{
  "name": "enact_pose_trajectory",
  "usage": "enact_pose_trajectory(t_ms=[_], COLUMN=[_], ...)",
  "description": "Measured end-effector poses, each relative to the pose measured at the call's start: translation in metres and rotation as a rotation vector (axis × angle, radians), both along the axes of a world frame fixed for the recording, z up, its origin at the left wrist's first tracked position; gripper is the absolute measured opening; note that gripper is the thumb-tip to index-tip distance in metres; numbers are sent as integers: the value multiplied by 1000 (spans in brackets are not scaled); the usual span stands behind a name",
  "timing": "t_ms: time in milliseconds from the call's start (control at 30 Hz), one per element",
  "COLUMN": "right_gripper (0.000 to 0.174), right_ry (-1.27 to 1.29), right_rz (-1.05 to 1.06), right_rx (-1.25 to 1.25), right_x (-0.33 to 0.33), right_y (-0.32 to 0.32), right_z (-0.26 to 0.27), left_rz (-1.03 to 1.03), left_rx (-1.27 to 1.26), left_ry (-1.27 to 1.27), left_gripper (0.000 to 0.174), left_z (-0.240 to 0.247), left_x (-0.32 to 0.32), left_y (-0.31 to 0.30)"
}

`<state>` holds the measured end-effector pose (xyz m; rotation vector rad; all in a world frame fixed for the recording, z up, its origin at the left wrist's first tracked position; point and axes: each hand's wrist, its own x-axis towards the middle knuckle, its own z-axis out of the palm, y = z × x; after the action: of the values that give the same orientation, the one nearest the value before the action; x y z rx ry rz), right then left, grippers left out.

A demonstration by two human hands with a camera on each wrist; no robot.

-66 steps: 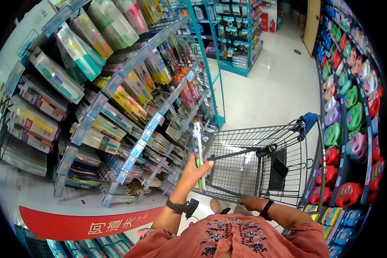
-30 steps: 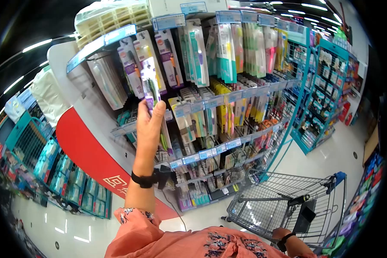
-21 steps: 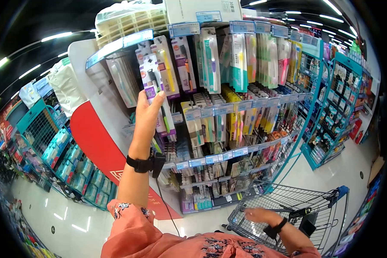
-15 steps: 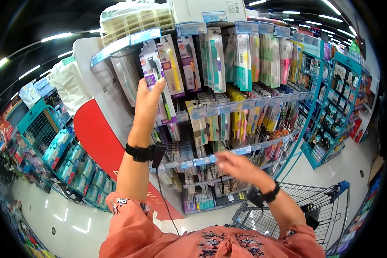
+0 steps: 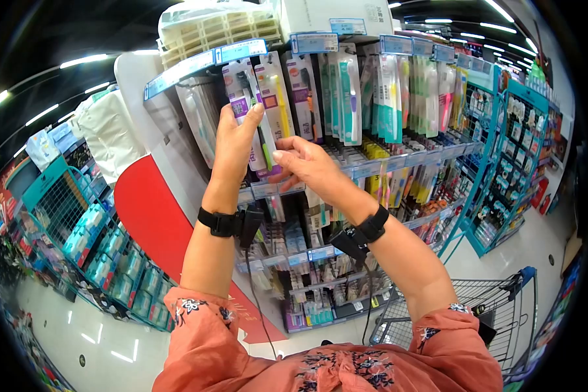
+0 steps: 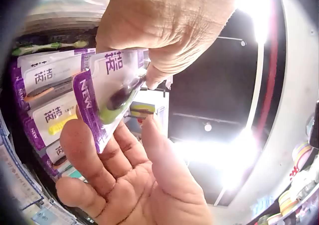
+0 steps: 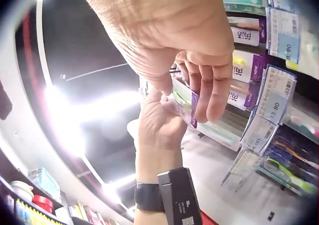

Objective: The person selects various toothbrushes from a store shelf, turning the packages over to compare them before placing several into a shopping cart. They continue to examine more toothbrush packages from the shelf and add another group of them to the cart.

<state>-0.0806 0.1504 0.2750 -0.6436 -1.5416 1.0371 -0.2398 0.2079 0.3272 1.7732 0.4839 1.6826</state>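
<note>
A packaged toothbrush (image 5: 265, 135) with a green handle and purple-edged card stands upright in front of the rack. My left hand (image 5: 237, 142) holds it between thumb and fingers around its middle. In the left wrist view, the pack (image 6: 115, 93) slants down from that hand. My right hand (image 5: 312, 168) is at the pack's lower right side, fingers slightly bent. Its thumb and fingers (image 6: 89, 155) lie spread on both sides of the pack's lower end, not pinching it. Similar toothbrush packs (image 5: 302, 98) hang just behind, on hooks.
Blue price labels (image 5: 209, 59) run along the curved rack edge above. A red side panel (image 5: 150, 202) stands at the rack's left. The shopping cart (image 5: 451, 307) is at the lower right. Another teal shelf (image 5: 78, 225) stands farther left. Cables hang from both wrist cameras.
The view has turned from the cart toward the rack. My left hand has raised the toothbrush to the top row. My right hand has left the cart and come up beside the pack.
</note>
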Motion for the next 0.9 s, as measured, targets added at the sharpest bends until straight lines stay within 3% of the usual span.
enact_pose_trajectory(t_ms=[200, 300, 367, 433, 500, 533, 633, 767, 900], right_gripper=[34, 24, 22, 22, 23, 25, 28, 34, 44], right_ry=[15, 95, 66, 73, -12, -29, -87, -141, -124], right_rz=[10, 55, 2, -54, -95, -125, -154, -178, -216], right_rx=[29, 23, 11, 10, 17, 17, 5, -28, 1], right_x=[-6, -7, -9, -9, -4, -4, -5, -3, -5], right_y=[18, 29, 25, 26, 31, 32, 43, 50, 41], right_z=[-5, -8, -8, -4, -1, 2, 1, 0, -14], left_rz=[71, -23, -42, -72, 190, 208, 250, 152, 76], left_rx=[4, -51, -75, -19, 17, 44, 116, 112, -269], left_ry=[5, 51, 89, 92, 51, -6, -122, 0, 20], left_gripper=[39, 38, 36, 51, 59, 59, 48, 35, 34], left_z=[2, 4, -1, -4, -13, -20, -57, -132, -195], left_x=[-1, -7, -11, -17, -21, -22, -28, -27, -32], left_y=[11, 42, 31, 30, 10, -1, -39, -65, -86])
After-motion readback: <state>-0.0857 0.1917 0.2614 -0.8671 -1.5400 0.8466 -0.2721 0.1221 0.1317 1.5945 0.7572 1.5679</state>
